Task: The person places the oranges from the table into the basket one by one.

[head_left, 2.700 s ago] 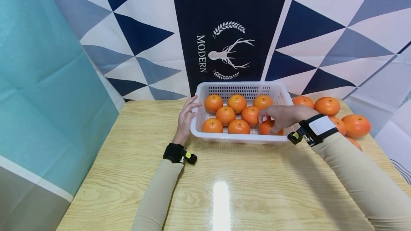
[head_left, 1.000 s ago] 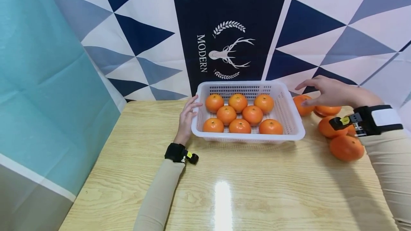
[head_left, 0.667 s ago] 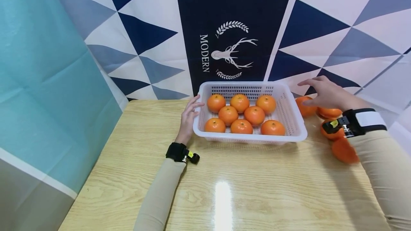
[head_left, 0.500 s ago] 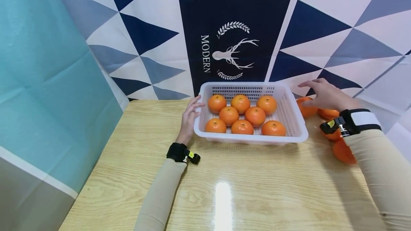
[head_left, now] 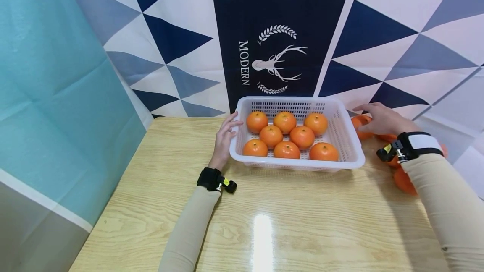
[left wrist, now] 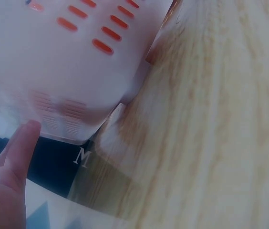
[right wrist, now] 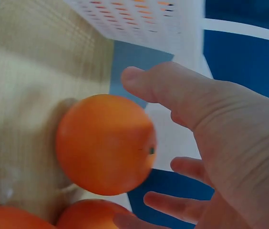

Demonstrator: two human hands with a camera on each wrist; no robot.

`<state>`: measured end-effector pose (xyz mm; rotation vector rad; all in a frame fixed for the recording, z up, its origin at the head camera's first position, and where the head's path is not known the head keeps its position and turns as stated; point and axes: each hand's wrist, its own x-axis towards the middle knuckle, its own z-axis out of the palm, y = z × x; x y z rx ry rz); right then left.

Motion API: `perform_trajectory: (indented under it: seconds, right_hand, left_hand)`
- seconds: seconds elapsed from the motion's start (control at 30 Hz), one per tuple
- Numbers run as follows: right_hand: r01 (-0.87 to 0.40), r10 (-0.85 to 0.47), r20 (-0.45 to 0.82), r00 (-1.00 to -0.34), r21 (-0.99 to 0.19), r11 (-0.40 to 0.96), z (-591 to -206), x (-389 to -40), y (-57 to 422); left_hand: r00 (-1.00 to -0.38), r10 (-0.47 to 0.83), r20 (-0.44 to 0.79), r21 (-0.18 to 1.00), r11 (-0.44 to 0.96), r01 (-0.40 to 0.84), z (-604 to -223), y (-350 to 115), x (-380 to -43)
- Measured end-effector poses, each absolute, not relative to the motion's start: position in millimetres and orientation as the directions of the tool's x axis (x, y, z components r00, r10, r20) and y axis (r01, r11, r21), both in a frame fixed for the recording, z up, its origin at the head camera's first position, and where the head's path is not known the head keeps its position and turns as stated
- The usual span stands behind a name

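A white slotted plastic basket [head_left: 295, 163] holds several oranges [head_left: 286, 121] in three rows. My left hand [head_left: 223, 139] lies at its left end, fingers extended against the rim; in the left wrist view its fingertips overlap the basket wall. To the right of the basket, my right hand [head_left: 383, 119] hovers at a loose orange [right wrist: 106, 145], thumb and fingers spread. In the right wrist view, the thumb [right wrist: 168, 88] is on the basket side of that orange, the other fingers are on the far side, and gaps show between hand and fruit.
More loose oranges [head_left: 404, 181] lie on the wooden table [head_left: 310, 209] beneath and beside the right wrist, partly hidden by the sleeve. A patterned cloth [head_left: 181, 45] hangs right behind the basket, and a teal sheet [head_left: 56, 87] borders the table's left.
My right hand has let go of an orange at the basket's front right, moved out over the right end, and lowered towards a loose orange. My left hand keeps its place at the rim.
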<state>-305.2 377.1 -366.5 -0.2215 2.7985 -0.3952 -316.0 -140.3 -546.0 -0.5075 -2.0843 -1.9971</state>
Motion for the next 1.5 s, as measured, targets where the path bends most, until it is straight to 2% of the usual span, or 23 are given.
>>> perform_trajectory:
  seconds: [0.2,0.37,0.63,1.03,1.5]
  right_hand:
    - [-0.095,-0.201,-0.311,-0.929,-0.323,0.941,-379.8,-301.9,378.6]
    - [-0.128,-0.218,-0.280,-0.935,-0.305,0.944,-389.7,-304.6,378.4]
    - [-0.107,-0.202,-0.272,-0.941,-0.330,0.938,-398.3,-309.6,380.7]
    - [-0.089,-0.182,-0.267,-0.946,-0.328,0.940,-398.4,-308.0,376.7]
    - [-0.139,-0.204,-0.171,-0.964,-0.330,0.934,-387.8,-306.1,376.9]
  left_hand:
    - [-0.921,0.097,0.378,0.925,-0.003,0.380,-547.4,-139.9,-315.2]
    - [-0.922,0.099,0.374,0.927,-0.003,0.376,-548.8,-139.9,-314.7]
    - [-0.922,0.105,0.372,0.927,-0.005,0.374,-549.2,-139.8,-315.2]
    - [-0.913,0.119,0.389,0.920,0.003,0.392,-551.4,-141.3,-317.0]
    - [-0.920,0.077,0.385,0.922,0.012,0.387,-536.5,-136.0,-306.8]
